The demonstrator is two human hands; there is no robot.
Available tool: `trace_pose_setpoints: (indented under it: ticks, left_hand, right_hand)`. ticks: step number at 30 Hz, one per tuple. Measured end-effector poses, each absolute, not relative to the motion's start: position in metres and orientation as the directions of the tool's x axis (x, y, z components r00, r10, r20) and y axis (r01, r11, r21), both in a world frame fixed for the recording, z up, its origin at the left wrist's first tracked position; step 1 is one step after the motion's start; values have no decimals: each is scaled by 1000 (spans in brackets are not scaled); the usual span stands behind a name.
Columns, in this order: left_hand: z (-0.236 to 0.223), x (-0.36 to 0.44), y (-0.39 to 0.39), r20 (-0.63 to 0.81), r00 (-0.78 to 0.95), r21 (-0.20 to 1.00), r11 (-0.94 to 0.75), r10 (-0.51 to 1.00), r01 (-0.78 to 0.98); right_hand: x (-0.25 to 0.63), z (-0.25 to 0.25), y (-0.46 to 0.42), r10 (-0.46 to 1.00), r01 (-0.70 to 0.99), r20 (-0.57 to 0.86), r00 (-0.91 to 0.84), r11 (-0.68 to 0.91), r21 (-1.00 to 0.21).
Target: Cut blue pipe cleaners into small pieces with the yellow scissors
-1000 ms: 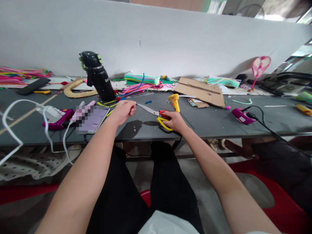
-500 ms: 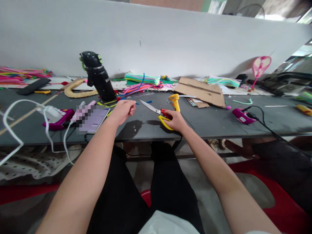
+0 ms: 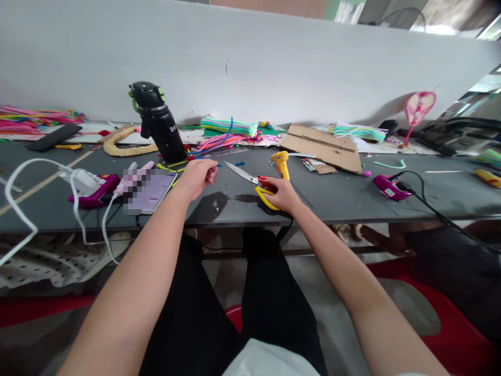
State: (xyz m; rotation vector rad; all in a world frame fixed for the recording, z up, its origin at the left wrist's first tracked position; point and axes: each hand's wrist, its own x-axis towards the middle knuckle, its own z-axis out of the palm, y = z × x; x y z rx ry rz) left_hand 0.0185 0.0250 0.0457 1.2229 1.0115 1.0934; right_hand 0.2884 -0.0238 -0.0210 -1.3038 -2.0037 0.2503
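My right hand (image 3: pixel 282 193) is wrapped round the handles of a pair of scissors (image 3: pixel 246 176), with yellow and red grips. The closed or nearly closed blades point left, toward my other hand. My left hand (image 3: pixel 199 179) is curled with its fingertips pressed together, held over the table; whatever it may hold is too small or hidden. Small blue bits (image 3: pixel 239 164) lie just beyond its fingertips. Behind my right hand stands a yellow glue gun (image 3: pixel 281 163). A phone (image 3: pixel 158 192) rests left of my left wrist.
A black bottle (image 3: pixel 163 130) stands at back left. Bundles of pipe cleaners (image 3: pixel 229 126) and folded cardboard (image 3: pixel 321 146) line the wall. Purple power strips (image 3: pixel 391 188) with cables sit at the right and left. A pink heart-shaped piece (image 3: pixel 419 108) stands at far right. Another person sits at right.
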Motion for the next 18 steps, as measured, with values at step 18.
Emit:
trace_pose_setpoints:
  ticks: [18]
  left_hand:
    - [43,16,27,34,193,998,-25,981,-49]
  right_hand:
    - [288,-21,-24,869,700,436,-234,462,-545]
